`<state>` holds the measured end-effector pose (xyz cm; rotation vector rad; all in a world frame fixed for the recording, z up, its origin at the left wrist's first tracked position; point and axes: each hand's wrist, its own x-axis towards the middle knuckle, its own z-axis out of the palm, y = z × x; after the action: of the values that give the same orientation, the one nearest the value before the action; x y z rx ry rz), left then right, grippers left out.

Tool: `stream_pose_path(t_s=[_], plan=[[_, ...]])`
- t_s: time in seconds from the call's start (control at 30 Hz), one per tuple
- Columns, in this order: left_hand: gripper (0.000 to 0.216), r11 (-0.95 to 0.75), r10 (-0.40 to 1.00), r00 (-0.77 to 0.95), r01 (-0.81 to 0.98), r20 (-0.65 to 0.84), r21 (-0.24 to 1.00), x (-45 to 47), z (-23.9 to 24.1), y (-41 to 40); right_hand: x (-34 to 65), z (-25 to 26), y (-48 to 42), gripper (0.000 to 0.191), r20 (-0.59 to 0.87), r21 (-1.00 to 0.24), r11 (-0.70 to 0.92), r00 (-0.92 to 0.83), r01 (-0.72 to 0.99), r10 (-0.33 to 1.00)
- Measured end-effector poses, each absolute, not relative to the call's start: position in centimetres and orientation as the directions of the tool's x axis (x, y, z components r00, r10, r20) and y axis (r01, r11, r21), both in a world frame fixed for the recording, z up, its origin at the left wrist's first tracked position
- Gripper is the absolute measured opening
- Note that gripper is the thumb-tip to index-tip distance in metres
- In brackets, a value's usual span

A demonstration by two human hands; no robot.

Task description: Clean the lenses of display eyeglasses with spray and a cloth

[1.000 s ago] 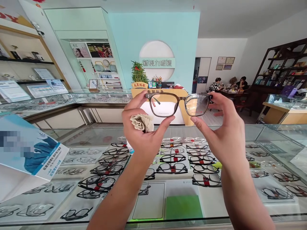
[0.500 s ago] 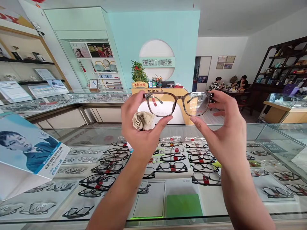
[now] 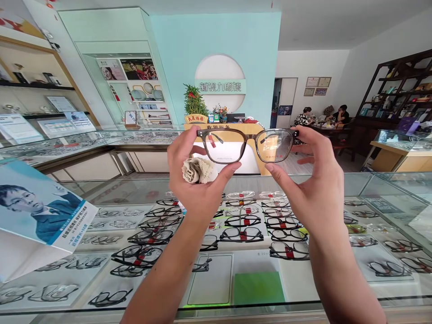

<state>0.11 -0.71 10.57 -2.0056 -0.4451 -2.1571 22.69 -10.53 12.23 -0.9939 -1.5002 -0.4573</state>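
Observation:
A pair of dark-framed eyeglasses [image 3: 250, 136] is held up level at the centre, above the glass counter. My left hand [image 3: 199, 180] grips the left end of the frame between thumb and fingers. Tucked in that same palm is a crumpled beige cloth [image 3: 198, 170]. At the right end, my right hand [image 3: 313, 175] pinches the frame near the hinge, its lower fingers partly curled behind. Small printing shows on both lenses, and a red tag is visible through the left lens.
Below lies a glass display counter [image 3: 168, 308] with rows of eyeglasses [image 3: 241, 234] inside. A blue-and-white box [image 3: 40, 211] stands on its left. Beyond are a cash desk with a potted plant [image 3: 195, 101], shelving [image 3: 388, 96], and two people seated at a table at the back right.
Both hands and the eyeglasses have shifted slightly to the left in view. The grip on the frame and the cloth in my left palm stay the same.

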Motion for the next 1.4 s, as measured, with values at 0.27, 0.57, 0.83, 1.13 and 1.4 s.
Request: stream_pose_path(t_s=[0.27,0.57,0.83,1.13,1.4], plan=[[0.083,-0.910,0.100,-0.242,0.370,0.965,0.186,1.5,10.9,-1.9,22.6,12.2,-10.4,0.071,0.931,-0.294,0.536,0.111,0.791,0.346],[0.086,-0.851,0.016,-0.189,0.513,0.982,0.113,1.2,11.0,-1.7,22.7,12.1,-10.1,0.072,0.924,-0.294,0.515,0.101,0.806,0.369],[0.085,-0.869,0.028,-0.192,0.480,0.981,0.118,1.1,10.9,-1.9,22.7,12.2,-9.9,0.068,0.921,-0.292,0.526,0.087,0.799,0.379],[0.081,-0.872,0.003,-0.205,0.478,0.979,0.103,1.6,11.3,-2.6,22.7,12.3,-10.0,0.068,0.895,-0.338,0.506,0.105,0.794,0.433],[0.082,-0.880,-0.002,-0.220,0.464,0.975,0.103,1.9,11.4,-2.8,22.7,12.2,-9.9,0.067,0.897,-0.336,0.517,0.101,0.787,0.430]])
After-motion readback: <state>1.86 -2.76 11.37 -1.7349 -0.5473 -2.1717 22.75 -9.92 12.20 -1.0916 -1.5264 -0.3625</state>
